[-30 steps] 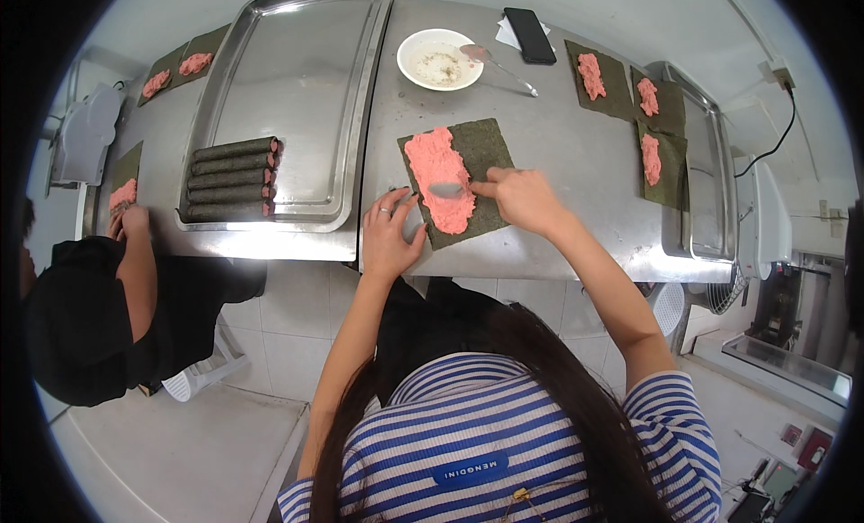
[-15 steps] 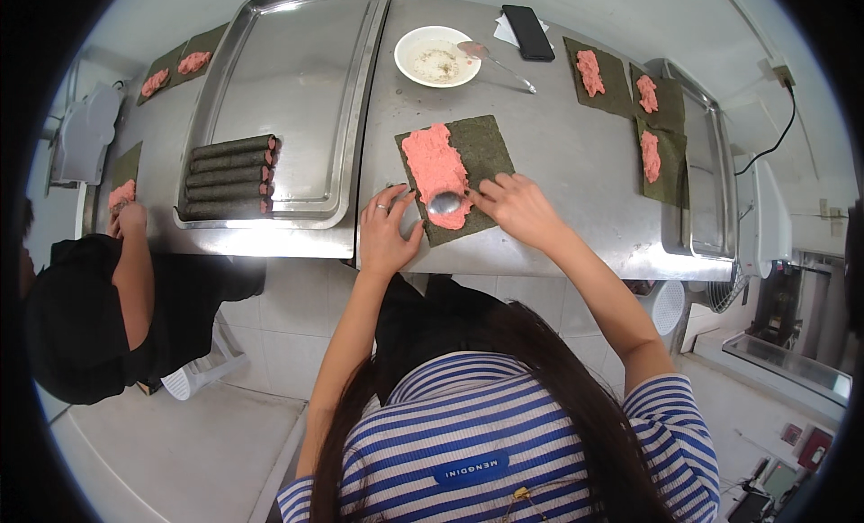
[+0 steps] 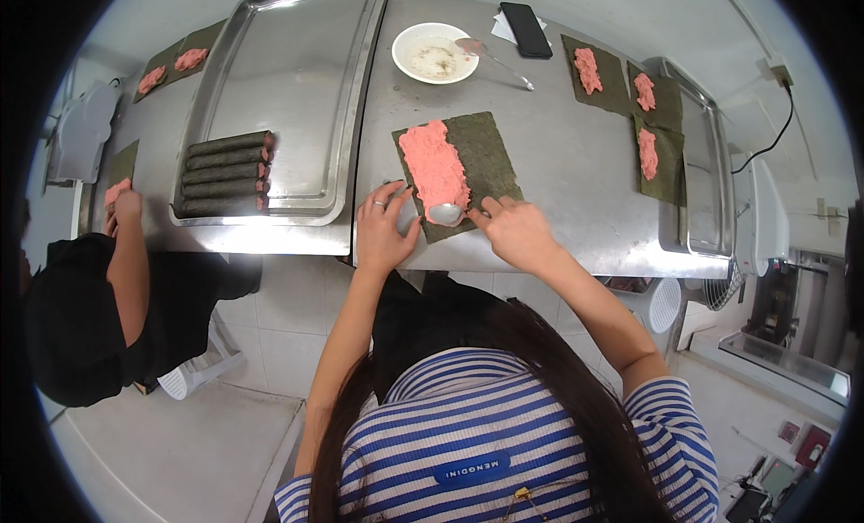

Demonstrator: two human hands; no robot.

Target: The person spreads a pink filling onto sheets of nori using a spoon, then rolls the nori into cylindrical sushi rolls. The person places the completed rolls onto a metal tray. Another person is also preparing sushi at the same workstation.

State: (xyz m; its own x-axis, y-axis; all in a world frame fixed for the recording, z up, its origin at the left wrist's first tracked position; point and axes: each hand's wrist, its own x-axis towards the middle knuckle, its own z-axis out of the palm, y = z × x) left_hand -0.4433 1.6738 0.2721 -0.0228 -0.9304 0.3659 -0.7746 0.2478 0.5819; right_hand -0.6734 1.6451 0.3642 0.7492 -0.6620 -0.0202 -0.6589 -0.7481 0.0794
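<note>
In the middle lies a dark green seaweed sheet point(image 3: 490, 163) with a thick band of pink paste point(image 3: 432, 163) on its left half. My right hand point(image 3: 517, 235) is closed on a metal spoon point(image 3: 445, 212), whose bowl sits on the lower end of the paste. My left hand point(image 3: 385, 226) touches the sheet's lower left edge, fingers apart and holding nothing.
A steel tray point(image 3: 270, 91) holds several dark rolls point(image 3: 225, 172). A white bowl point(image 3: 423, 55) with a second spoon and a black phone point(image 3: 526, 28) sit behind. More seaweed sheets with paste point(image 3: 587, 68) lie right and left. A co-worker point(image 3: 81, 316) works at the left.
My right hand has moved down toward the table's near edge, drawing the spoon from the middle of the paste to its lower end.
</note>
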